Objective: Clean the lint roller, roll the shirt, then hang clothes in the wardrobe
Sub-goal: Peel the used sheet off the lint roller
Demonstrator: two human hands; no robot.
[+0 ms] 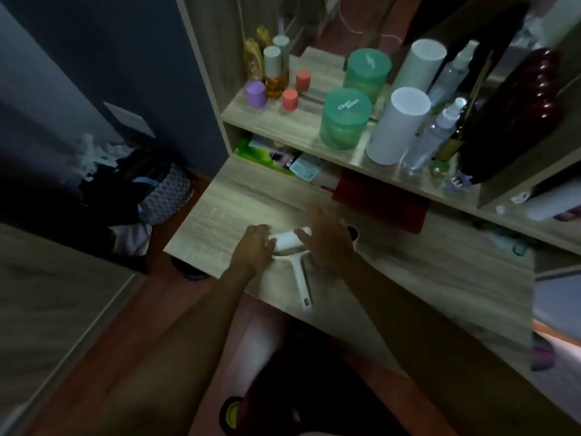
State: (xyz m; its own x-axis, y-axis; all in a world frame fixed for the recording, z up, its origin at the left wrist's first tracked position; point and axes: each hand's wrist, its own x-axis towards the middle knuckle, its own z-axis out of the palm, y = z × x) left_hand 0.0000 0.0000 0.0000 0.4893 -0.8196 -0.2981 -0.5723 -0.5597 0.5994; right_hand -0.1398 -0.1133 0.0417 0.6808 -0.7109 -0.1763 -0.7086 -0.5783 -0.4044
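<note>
Lint roller [290,240] lies on wooden desk [408,278], handle toward the person; left hand [254,243] pinches drum's left end, right hand [327,237] cups right end; likely first step, cleaning; shirt rolling and hanging remain.

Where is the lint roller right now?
In the head view, the lint roller lies on the wooden desk, lower centre, between the left hand and right hand.

Frame was dim overall, brightest on the pale wood-grain shelf [301,127] with bottles. Dark blue wall [94,58] and lower corners fell into shadow. Soft blur throughout; wide-angle bending at the edges.
</note>
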